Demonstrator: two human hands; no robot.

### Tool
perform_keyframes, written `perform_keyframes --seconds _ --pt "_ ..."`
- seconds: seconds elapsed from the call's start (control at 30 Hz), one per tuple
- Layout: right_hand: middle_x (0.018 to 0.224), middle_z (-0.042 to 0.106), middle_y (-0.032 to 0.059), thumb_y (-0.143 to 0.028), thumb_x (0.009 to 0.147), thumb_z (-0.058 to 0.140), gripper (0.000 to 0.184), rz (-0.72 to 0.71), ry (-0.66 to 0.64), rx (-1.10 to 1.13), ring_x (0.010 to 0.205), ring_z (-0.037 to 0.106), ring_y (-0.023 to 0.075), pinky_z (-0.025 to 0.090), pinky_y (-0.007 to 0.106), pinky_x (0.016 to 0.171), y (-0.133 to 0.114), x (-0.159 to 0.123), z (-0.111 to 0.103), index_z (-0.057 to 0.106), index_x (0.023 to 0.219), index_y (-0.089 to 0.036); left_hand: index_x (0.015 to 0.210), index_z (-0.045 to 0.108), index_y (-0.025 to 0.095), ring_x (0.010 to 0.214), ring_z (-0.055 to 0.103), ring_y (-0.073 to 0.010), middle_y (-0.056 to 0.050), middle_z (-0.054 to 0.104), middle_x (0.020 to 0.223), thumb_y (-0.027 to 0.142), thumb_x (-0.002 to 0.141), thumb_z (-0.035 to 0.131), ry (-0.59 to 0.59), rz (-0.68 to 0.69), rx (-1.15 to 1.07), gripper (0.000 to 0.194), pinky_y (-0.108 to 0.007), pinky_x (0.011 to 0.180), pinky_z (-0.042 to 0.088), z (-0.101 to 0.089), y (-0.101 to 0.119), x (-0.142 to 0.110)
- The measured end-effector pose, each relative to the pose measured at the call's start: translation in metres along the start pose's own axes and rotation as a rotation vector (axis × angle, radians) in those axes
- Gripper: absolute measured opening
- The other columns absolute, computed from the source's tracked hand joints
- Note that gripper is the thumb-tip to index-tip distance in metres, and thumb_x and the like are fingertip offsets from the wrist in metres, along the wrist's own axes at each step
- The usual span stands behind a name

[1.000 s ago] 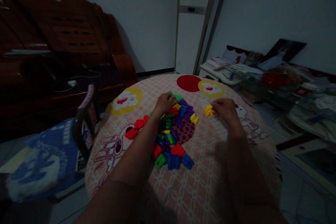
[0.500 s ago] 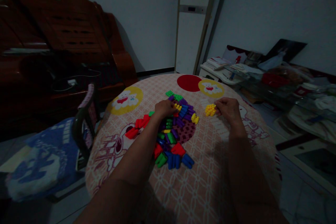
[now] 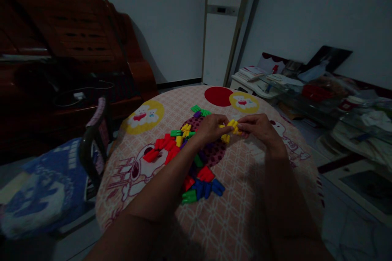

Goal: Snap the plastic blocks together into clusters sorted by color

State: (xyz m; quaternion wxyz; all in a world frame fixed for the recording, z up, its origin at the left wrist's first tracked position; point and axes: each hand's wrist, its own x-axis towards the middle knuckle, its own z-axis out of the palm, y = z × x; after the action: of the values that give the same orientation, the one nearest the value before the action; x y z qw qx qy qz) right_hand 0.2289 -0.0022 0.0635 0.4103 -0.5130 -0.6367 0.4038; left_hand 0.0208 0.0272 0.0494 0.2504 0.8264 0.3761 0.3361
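Note:
My right hand point(image 3: 259, 128) pinches a cluster of joined yellow plastic building blocks point(image 3: 234, 124) over the table's right half. Against its left side is my left hand point(image 3: 211, 128), closed on a yellow building block point(image 3: 221, 126) mostly covered by the fingers. Another yellow block point(image 3: 226, 138) shows just below the left fingertips. Around and under my left forearm lies a loose pile of blocks: red ones point(image 3: 168, 142) to the left, blue ones point(image 3: 217, 186) and a green one point(image 3: 189, 196) nearer me, green ones point(image 3: 204, 112) at the far side. My forearm hides part of the pile.
The round table wears a patterned pink cloth point(image 3: 226, 220). A chair with a blue cushion point(image 3: 49, 187) stands left, before a wooden bench point(image 3: 92, 40). To the right is a cluttered glass-topped stand point(image 3: 294, 98). A tall white cabinet-like unit point(image 3: 219, 45) stands behind.
My left hand has moved right from the pile, carrying a yellow block to the cluster. My right hand has shifted slightly left with the cluster. The view has turned a little.

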Motion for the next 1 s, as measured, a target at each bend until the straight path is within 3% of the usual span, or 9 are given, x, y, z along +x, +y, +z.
perform_keyframes --seconds 0.1,0.27,0.37,0.47,0.57,1.0 --pt "0.061 0.068 0.0033 -0.038 0.067 0.078 0.028 0.005 0.023 -0.013 0.049 0.060 0.0117 0.051 0.023 0.049 0.000 -0.003 -0.008 0.074 0.078 -0.013 0.086 0.073 0.014 0.070 0.060 -0.0157 -0.003 0.070 0.076 0.039 0.085 0.062 0.025 0.002 -0.032 0.027 -0.026 0.065 0.039 0.004 0.003 -0.002" --pt "0.057 0.067 0.0031 -0.029 0.068 0.071 0.017 0.103 0.440 -0.191 0.047 0.057 0.0132 0.046 0.023 0.045 0.021 -0.005 -0.043 0.071 0.075 -0.014 0.077 0.070 0.014 0.069 0.058 -0.0157 -0.003 0.068 0.072 0.042 0.088 0.053 0.055 -0.050 -0.037 0.034 -0.026 0.064 0.038 0.001 -0.015 0.002" --pt "0.056 0.066 0.0049 -0.022 0.067 0.067 0.007 0.119 0.559 -0.486 0.052 0.061 0.0166 0.044 0.025 0.049 0.038 -0.005 -0.062 0.070 0.068 -0.015 0.071 0.067 0.014 0.064 0.055 -0.0149 -0.002 0.063 0.064 0.043 0.090 0.047 0.023 -0.096 -0.036 0.040 -0.026 0.059 0.036 0.001 -0.029 0.004" --pt "0.058 0.068 0.0059 -0.017 0.066 0.064 0.007 0.122 0.511 -0.719 0.059 0.064 0.0184 0.045 0.026 0.056 0.050 -0.004 -0.068 0.070 0.063 -0.017 0.072 0.067 0.014 0.065 0.056 -0.0151 -0.002 0.063 0.065 0.040 0.089 0.047 0.007 -0.116 -0.033 0.037 -0.026 0.060 0.037 0.001 -0.035 0.005" --pt "0.057 0.068 0.0049 -0.016 0.068 0.061 0.011 0.152 0.441 -0.784 0.054 0.062 0.0160 0.043 0.025 0.055 0.055 -0.002 -0.062 0.071 0.064 -0.017 0.071 0.066 0.014 0.065 0.056 -0.0152 -0.002 0.064 0.066 0.038 0.087 0.048 0.001 -0.111 -0.019 0.034 -0.026 0.059 0.038 0.001 -0.036 0.005" --pt "0.040 0.057 0.0016 -0.017 0.068 0.071 0.016 0.292 0.322 -0.548 0.036 0.055 0.0131 0.041 0.020 0.039 0.062 0.007 -0.044 0.063 0.054 -0.017 0.079 0.072 0.014 0.070 0.060 -0.0165 -0.004 0.069 0.072 0.036 0.086 0.050 -0.024 -0.107 -0.008 0.032 -0.026 0.063 0.041 -0.001 -0.037 0.005"
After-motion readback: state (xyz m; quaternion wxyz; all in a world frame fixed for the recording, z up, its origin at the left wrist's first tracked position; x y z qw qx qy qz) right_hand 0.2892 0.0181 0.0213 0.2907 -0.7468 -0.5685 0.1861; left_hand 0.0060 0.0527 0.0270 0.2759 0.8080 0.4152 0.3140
